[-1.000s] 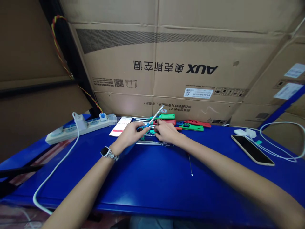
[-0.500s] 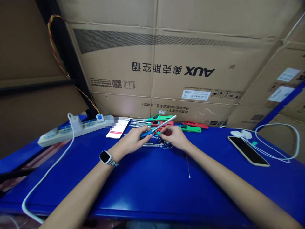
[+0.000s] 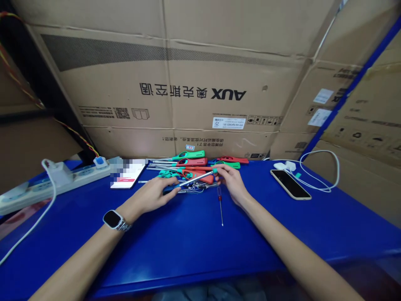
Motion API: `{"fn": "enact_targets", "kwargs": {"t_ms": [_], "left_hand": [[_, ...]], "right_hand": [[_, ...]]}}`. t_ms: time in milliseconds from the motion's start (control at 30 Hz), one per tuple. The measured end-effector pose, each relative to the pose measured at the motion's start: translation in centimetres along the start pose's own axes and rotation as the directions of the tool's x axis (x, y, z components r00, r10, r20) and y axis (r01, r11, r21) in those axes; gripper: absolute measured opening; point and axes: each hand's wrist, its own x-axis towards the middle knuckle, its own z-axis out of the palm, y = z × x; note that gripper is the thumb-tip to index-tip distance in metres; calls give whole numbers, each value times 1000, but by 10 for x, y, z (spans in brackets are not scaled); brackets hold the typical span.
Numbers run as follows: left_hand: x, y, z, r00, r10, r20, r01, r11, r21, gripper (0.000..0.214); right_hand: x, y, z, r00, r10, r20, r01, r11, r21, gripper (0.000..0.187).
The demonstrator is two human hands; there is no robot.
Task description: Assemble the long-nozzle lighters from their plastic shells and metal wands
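Observation:
My left hand [image 3: 153, 195] grips the blue handle of a long-nosed lighter [image 3: 192, 180], whose metal tube lies low and points right. My right hand [image 3: 230, 179] pinches the far end of that tube with fingertips, close to a small green piece. Behind both hands lies a pile of long lighters [image 3: 194, 162] with green and red handles and metal tubes. A thin screwdriver [image 3: 220, 205] with a red grip rests on the blue table [image 3: 188, 242] just in front of my right hand. A smartwatch sits on my left wrist.
A white power strip [image 3: 62, 175] with a charger and cable lies at the left. One phone [image 3: 128, 175] lies left of the pile, another phone [image 3: 290, 184] with a white cable [image 3: 322, 175] at the right. Cardboard boxes [image 3: 188, 92] wall the back.
The lighter's tube has dropped from pointing up to lying nearly flat. My right hand has slid out to its tip. The view has shifted right.

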Motion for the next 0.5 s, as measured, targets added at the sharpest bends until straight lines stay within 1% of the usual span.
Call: {"fn": "enact_targets", "kwargs": {"t_ms": [100,167,233,267,333,433,500], "left_hand": [[0,1,0,1000,-2,12,2,1000,15,34],[-1,1,0,1000,-10,22,9,1000,26,34],[-2,1,0,1000,-12,28,11,999,39,33],[-2,1,0,1000,-11,29,10,999,45,33],[-2,1,0,999,-10,31,8,999,54,32],[-3,2,-2,999,-35,35,32,997,77,33],[-3,3,-2,998,-52,32,49,994,98,33]], "right_hand": [[0,1,-2,992,-127,19,128,971,-200,31],[-1,1,-4,979,-199,44,203,937,-284,30],[-2,3,-4,968,-236,81,250,907,-338,29],[-2,4,-3,966,-240,95,258,904,-340,28],[-3,7,-2,970,-224,97,243,929,-280,31],[-2,11,0,984,-162,69,170,976,-134,38],[-1,13,0,991,-116,74,122,989,-84,39]]}}
